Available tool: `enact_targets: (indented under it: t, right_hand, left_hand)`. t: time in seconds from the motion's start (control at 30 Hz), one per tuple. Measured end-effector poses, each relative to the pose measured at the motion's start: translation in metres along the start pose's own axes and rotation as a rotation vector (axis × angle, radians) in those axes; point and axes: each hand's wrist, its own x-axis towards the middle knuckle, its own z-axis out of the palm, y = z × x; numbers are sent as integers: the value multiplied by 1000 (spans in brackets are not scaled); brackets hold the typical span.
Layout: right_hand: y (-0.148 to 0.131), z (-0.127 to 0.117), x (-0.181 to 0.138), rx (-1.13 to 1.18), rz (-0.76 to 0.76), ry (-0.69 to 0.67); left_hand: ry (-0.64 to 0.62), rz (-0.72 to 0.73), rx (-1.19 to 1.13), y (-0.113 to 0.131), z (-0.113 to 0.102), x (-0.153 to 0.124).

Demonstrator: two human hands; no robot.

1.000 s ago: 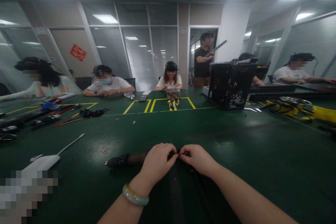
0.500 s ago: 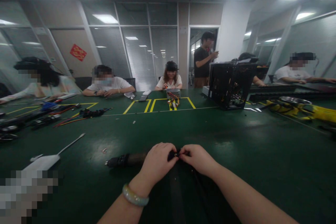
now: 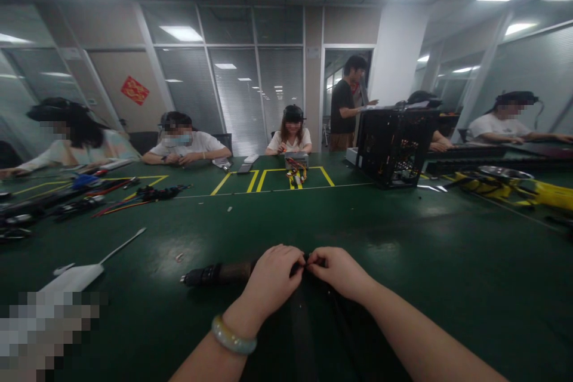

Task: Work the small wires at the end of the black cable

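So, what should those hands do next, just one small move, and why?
Perhaps steady the dark tool with the left hand and nudge the right hand gently towards it. The left hand curls over one end of the tool, and the right hand pinches just beside it. What it pinches is too dark to tell.

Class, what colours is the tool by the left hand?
Black, with a brown section nearer the left hand; the tool shows best in head view.

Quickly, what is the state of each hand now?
Left hand: curled over dark tool; whether gripping, unclear.
Right hand: closed in a pinch; anything held is too small to tell.
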Motion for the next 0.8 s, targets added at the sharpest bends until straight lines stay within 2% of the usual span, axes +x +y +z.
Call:
enact_targets:
  t: [0.43, 0.67, 0.8]
  right_hand:
    - [5, 3, 0, 121, 18, -12]
    - [4, 1, 1, 135, 50, -30]
    - [0, 0, -1, 71, 52, 11]
  left_hand:
    - [37, -6, 37, -6, -1, -2]
    - [-9, -8, 9, -7, -3, -1]
    - [-35, -14, 20, -7, -4, -2]
